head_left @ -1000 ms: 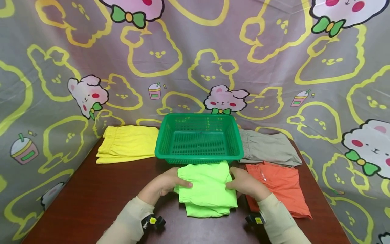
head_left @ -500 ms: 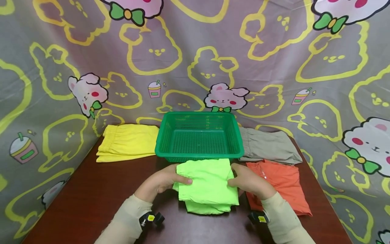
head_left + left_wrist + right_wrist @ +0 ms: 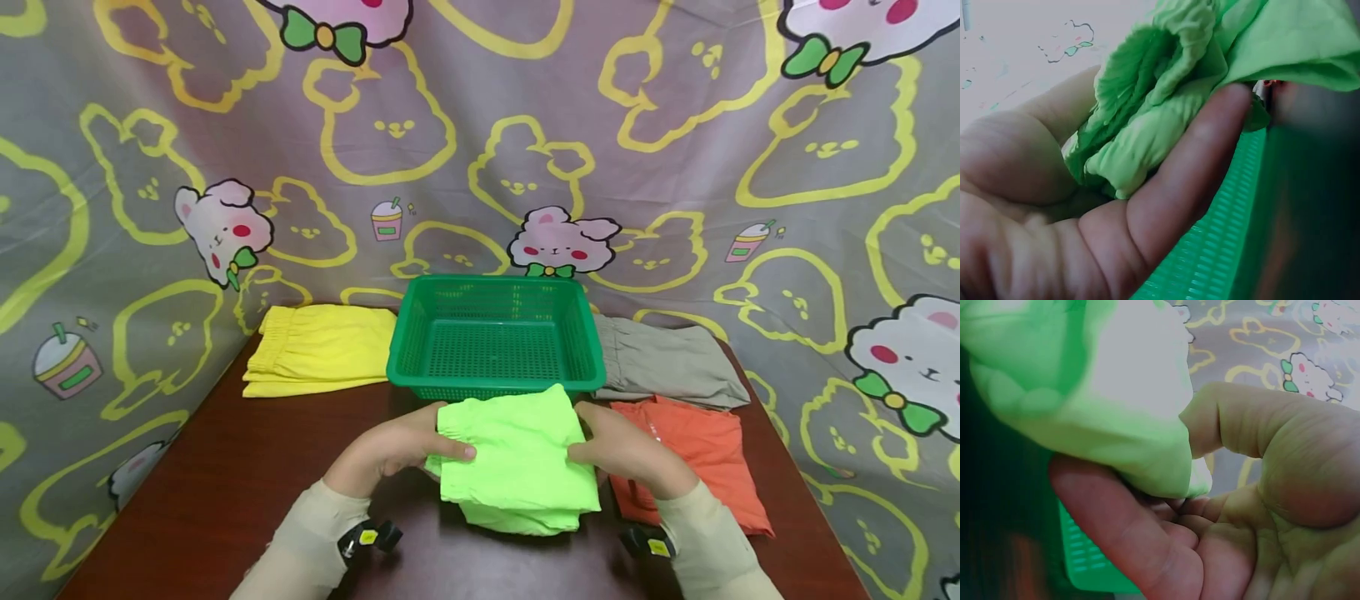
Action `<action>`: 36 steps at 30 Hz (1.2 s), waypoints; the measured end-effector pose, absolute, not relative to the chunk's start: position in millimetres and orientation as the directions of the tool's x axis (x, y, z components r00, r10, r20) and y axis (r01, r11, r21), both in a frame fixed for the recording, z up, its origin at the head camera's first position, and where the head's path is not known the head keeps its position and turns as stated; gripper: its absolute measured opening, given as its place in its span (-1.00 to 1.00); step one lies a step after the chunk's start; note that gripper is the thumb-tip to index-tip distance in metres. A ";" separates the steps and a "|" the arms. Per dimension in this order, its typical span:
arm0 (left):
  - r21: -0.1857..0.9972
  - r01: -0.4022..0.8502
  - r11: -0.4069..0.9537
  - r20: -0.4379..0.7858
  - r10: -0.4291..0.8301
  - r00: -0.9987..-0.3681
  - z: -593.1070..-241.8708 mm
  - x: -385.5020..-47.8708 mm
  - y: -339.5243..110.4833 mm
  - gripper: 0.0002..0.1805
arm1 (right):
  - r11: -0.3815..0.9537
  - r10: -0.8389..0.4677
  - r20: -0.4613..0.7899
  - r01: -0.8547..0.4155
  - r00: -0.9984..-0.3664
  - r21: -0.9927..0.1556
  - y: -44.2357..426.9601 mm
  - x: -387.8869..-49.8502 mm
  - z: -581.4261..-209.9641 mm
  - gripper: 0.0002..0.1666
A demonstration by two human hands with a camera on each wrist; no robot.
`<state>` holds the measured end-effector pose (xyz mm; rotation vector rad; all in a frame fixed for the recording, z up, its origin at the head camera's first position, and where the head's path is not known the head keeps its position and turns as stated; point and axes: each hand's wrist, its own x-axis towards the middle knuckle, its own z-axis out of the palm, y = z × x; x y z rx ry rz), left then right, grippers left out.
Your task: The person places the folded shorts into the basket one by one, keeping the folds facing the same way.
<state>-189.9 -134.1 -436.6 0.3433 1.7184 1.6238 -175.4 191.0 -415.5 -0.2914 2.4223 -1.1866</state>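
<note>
Folded neon green shorts (image 3: 513, 458) with a gathered elastic edge are held between my two hands, just in front of the green basket (image 3: 495, 386). My left hand (image 3: 390, 450) grips their left side, thumb on top and fingers underneath. In the left wrist view the rolled, gathered cloth (image 3: 1154, 94) sits between thumb and fingers. My right hand (image 3: 633, 450) pinches the right side the same way. In the right wrist view the folded edge (image 3: 1147, 444) lies between thumb and fingers. The shorts hide part of the basket's front wall.
Folded yellow shorts (image 3: 322, 350) lie left of the basket, folded grey shorts (image 3: 667, 358) to its right. An orange folded garment (image 3: 697, 458) lies near my right forearm. All rest on a dark wooden table (image 3: 225, 483) before a patterned curtain (image 3: 465, 100).
The green shorts stay in both hands. Their front edge and my right hand have shifted slightly right; the camera view has shifted a little too.
</note>
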 end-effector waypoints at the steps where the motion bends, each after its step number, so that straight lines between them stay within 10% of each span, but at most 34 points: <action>1: 0.946 -0.276 0.172 -0.319 0.650 -0.689 -435.5 -189.3 -134.9 -0.35 | 0.607 -0.370 -0.279 -0.003 -0.886 -0.794 191.7 -174.0 -413.9 -0.64; 9: 0.965 -0.241 0.101 -0.234 0.745 -0.625 -423.4 -190.4 -142.9 -0.30 | 0.523 -0.402 -0.247 0.000 -0.882 -0.853 197.8 -170.4 -402.0 -0.56; 20: 0.966 -0.241 0.095 -0.245 0.635 -0.733 -415.6 -186.7 -144.2 -0.20 | 0.425 -0.405 -0.175 -0.015 -0.898 -0.905 201.9 -170.3 -394.7 -0.53; 36: 0.943 -0.321 -0.084 -0.180 0.682 -0.709 -412.1 -184.6 -141.1 -0.36 | 0.391 -0.416 -0.114 -0.065 -0.902 -0.918 204.8 -172.8 -390.8 -0.60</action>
